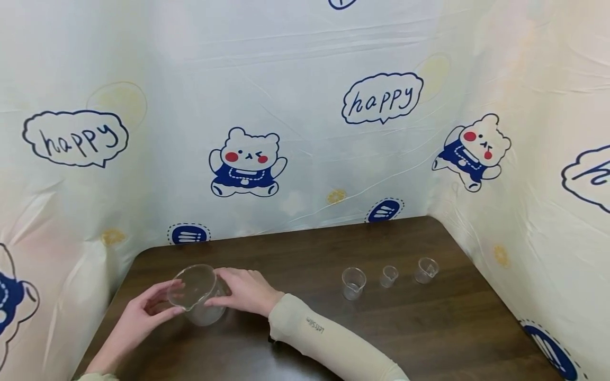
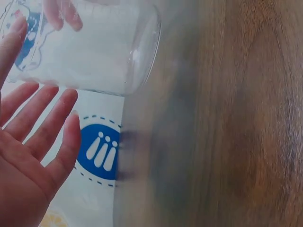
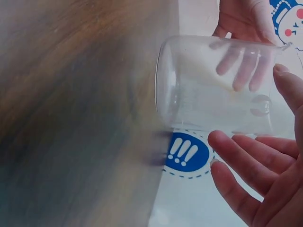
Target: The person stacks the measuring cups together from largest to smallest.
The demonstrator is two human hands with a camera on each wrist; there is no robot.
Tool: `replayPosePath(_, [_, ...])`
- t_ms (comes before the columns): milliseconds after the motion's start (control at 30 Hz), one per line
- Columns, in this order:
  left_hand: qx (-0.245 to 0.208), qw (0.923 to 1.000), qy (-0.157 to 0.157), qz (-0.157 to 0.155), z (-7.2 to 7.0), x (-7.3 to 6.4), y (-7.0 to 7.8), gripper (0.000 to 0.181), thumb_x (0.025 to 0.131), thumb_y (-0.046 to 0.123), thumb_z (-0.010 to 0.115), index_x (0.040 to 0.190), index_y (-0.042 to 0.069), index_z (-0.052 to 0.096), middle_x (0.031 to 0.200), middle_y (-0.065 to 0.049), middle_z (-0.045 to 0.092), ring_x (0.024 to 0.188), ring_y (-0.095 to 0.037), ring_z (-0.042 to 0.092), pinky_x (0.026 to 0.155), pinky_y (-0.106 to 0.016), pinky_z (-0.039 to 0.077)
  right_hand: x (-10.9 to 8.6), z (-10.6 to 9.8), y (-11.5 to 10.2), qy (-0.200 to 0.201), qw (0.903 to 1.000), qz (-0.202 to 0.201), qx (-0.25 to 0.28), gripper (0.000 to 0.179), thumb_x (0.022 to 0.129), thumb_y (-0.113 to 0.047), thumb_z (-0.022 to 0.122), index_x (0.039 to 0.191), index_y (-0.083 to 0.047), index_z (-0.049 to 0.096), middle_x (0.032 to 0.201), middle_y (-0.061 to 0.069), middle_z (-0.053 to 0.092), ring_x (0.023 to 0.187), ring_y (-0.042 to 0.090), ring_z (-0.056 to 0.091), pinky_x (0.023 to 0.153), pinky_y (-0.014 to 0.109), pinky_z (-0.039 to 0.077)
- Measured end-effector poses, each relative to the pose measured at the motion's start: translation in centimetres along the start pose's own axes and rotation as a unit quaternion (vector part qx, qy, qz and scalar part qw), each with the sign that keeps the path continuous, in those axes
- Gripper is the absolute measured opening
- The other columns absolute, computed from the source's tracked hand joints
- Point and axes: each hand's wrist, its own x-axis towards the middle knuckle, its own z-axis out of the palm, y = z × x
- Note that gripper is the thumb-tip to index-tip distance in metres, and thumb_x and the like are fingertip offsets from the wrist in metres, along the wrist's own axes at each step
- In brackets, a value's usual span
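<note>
A large clear glass beaker [image 1: 206,312] with a pouring lip stands upright on the left part of the table. My left hand [image 1: 145,312] holds it near the rim from the left, thumb on the near side and fingers behind. From the right, my right hand [image 1: 248,291] holds its upper part, thumb in front and fingers round the far side. In the left wrist view, the left fingertips lie along the wall of the beaker [image 2: 102,52]. Fingers of the left hand show through the glass in the right wrist view, where the beaker [image 3: 203,85] appears sideways.
Three smaller clear beakers stand in a loose row to the right: a medium one [image 1: 353,291], a tiny one [image 1: 388,278] and another small one [image 1: 425,272]. The dark wooden table [image 1: 405,338] ends at a printed curtain [image 1: 305,159] behind and at both sides.
</note>
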Motion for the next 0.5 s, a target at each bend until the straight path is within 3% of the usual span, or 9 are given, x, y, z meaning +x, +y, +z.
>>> replayPosePath(233, [0.007,0.9999,0.006,0.009,1.1,0.5,0.9,0.056,0.082,-0.007,0.083,0.133,-0.003,0.062,0.122,0.015,0.071,0.101,0.0,0.07,0.076,-0.019,0.057,-1.0,-1.1,0.7,-0.007,0.9999,-0.008,0.011,0.064,0.094,-0.059,0.07,0.145,-0.023,0.058,0.128,-0.012,0.07,0.095,-0.004,0.065,0.084,0.012,0.05])
replayPosePath(500, [0.019,0.9996,0.01,0.018,2.6,0.9,2.4,0.056,0.08,-0.002,0.087,0.131,0.002,0.065,0.118,0.013,0.074,0.095,-0.001,0.071,0.073,-0.018,0.055,-2.3,-2.2,1.6,-0.012,0.9997,-0.02,0.008,0.063,0.094,-0.057,0.071,0.145,-0.021,0.058,0.105,-0.013,0.069,0.071,-0.006,0.052,0.066,0.009,0.043])
